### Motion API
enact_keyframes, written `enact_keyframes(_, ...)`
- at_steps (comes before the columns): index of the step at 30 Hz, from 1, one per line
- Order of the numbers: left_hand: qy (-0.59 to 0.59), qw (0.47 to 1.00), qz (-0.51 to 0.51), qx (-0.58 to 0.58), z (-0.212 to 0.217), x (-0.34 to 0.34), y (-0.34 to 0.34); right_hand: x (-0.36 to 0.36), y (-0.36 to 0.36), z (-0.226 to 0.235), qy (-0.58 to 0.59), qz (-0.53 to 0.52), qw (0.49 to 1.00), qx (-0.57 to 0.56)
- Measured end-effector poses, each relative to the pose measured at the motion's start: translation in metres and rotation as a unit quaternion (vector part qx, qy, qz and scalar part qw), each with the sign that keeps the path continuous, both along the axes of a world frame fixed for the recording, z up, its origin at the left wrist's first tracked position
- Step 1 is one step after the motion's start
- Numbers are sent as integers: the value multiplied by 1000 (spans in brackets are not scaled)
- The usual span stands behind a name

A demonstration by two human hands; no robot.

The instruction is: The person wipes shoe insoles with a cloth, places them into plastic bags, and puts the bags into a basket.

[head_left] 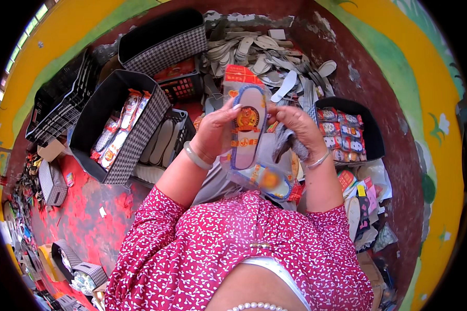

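An embroidered insole point(250, 116) with a blue border and an orange round picture lies in a clear plastic sleeve with a red top, held upright before my chest. My left hand point(218, 129) grips the sleeve's left side, its thumb lying on the insole. At the right edge, the fingers of my right hand point(298, 127) pinch the plastic. A crumpled dark grey cloth point(291, 144) is tucked under that same palm. Below, another blue-edged insole point(272, 182) in clear plastic rests over my lap.
Loose pale insoles point(267, 54) are heaped against the far wall. A houndstooth bin point(151, 106) with packed insoles stands at left, beside a black crate point(67, 98). Another bin point(374, 122) on the right holds several rows of packets. More insoles point(354, 215) lie near my right elbow.
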State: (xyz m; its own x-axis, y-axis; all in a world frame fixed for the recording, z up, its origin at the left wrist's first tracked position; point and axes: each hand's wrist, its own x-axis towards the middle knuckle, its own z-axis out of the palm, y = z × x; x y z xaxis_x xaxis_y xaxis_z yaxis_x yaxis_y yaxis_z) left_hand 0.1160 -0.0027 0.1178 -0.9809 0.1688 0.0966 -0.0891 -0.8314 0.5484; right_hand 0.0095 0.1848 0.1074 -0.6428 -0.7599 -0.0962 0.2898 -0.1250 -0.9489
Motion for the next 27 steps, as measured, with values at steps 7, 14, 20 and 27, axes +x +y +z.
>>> enact_keyframes(7, -9, 998, -50, 42, -25, -9, -3, 5, -4, -8, -103, 13, 994, 35)
enact_keyframes(14, 53, 997, 64, -2, -51, -1, -9, -6, -4, -23, -266, -132, 941, -162)
enact_keyframes(20, 100, 972, 184, -109, -61, -10, 29, 19, -19, -25, -312, -138, 923, -177)
enact_keyframes(27, 1, 971, 236, 24, -44, -29, 23, 46, -32, -24, -356, -56, 925, -119)
